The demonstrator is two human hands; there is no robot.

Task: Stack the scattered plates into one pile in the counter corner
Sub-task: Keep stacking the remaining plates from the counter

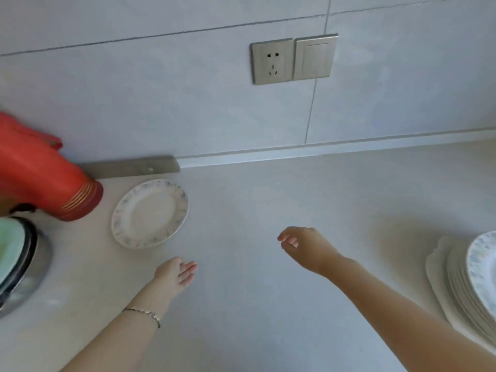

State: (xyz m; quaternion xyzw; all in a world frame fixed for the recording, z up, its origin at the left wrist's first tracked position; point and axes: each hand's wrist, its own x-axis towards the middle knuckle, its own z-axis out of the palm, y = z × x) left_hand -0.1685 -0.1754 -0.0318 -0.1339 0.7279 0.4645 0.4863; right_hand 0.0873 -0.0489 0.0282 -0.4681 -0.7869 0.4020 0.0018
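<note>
worktop [268, 210]: pale, matte surface running to a grey tiled wall at its back edge.
lone plate [149, 213]: a round white plate with a faint blue-speckled rim, lying flat on the worktop towards its left back part, close to the wall and just right of the red flask. nothing lies on it.
plate pile [467, 285]: a stack of pale plates at the right edge of the worktop, partly cut off by the frame; the top one has a blue-patterned rim, and a wider, wavy-edged piece sits at the bottom.
left hand [174, 273]: bare, palm up, fingers extended and loosely together, holding nothing. it is above the worktop just in front of the lone plate, not touching it. a thin bracelet [142, 314] circles the wrist.
right hand [303, 244]: bare, fingers curled loosely inward with the thumb apart, gripping nothing. it is over the middle of the worktop, well apart from both the lone plate and the plate pile.
red flask [40, 181]: a large red vessel with gold bands near its base, standing at the left edge near the wall.
metal pot [24, 269]: shiny, at the left front part, with a pale green thing on top; partly out of frame.
wall fittings: a metal-faced socket [272, 61] with a switch [315, 57] beside it, above the worktop's back edge.
</note>
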